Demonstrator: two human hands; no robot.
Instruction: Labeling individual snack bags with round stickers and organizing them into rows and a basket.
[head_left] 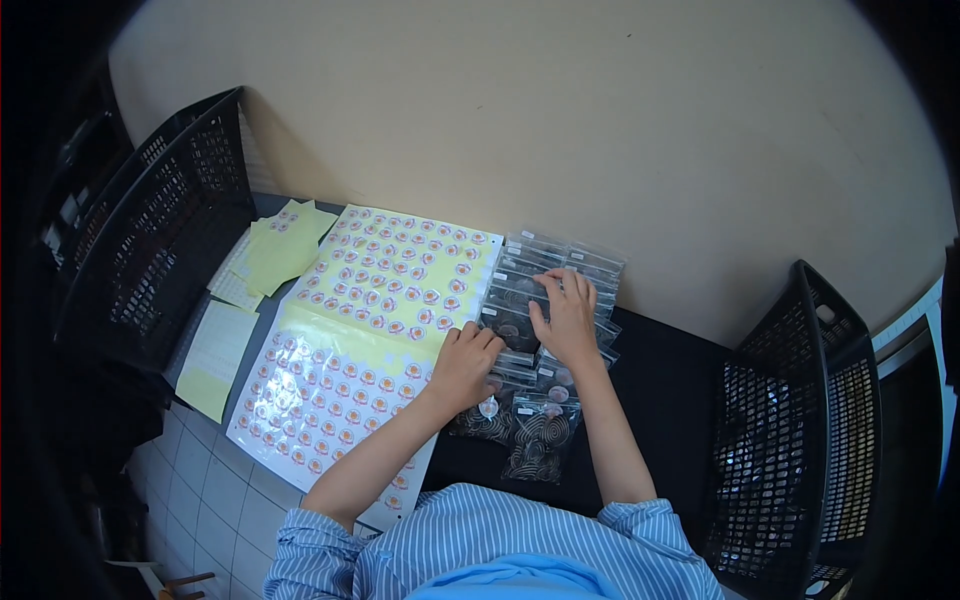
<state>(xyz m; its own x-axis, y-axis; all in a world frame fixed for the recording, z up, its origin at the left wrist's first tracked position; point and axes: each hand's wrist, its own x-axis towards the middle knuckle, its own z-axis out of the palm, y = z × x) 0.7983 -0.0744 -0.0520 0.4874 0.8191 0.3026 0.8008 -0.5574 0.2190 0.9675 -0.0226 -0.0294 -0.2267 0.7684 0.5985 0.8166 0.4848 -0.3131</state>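
Note:
My left hand (466, 366) is at the right edge of the sticker sheets, its fingers curled down by the zip bags; whatever may be between its fingertips is hidden. My right hand (568, 318) rests over the rows of clear zip bags (516, 292), thumb and fingers apart, fingertips touching the plastic. The bags overlap, and several carry small white labels. In the nearest bag (541, 440) dark spiral coils show through the plastic. A round sticker (488, 407) lies on the bag just below my left hand. Left of the bags are an upper sticker sheet (437, 272) and a glossy lower sheet (335, 345).
Yellow backing pieces (280, 252) and a pale sheet (217, 345) lie at the table's left. A black perforated basket (175, 220) stands beyond them, another (800, 420) at the right. The black tabletop (665, 400) meets a beige wall (600, 120) at the back.

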